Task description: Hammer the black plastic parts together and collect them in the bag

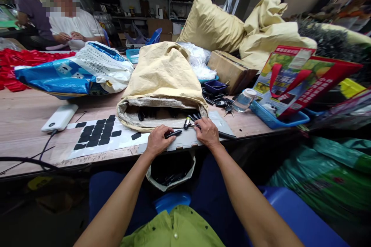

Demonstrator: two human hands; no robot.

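My left hand [157,139] rests on a grey board [185,139] at the table's near edge, fingers curled on a small black elongated part [174,134]. My right hand [206,132] is closed around the handle of a small hammer [188,123], whose metal head sits just in front of an open tan sack [162,85] with black parts inside. To the left lies a white sheet with several black pads [98,133]. Below the table edge, between my knees, another open bag [171,171] holds dark parts.
A white power bank [59,117] with a cable lies left. A blue-and-white sack [75,71], cardboard box [230,70], clear jar [244,99], keys, blue trays and a red shopping bag [292,81] crowd the back. Two people sit far left by red items [17,63].
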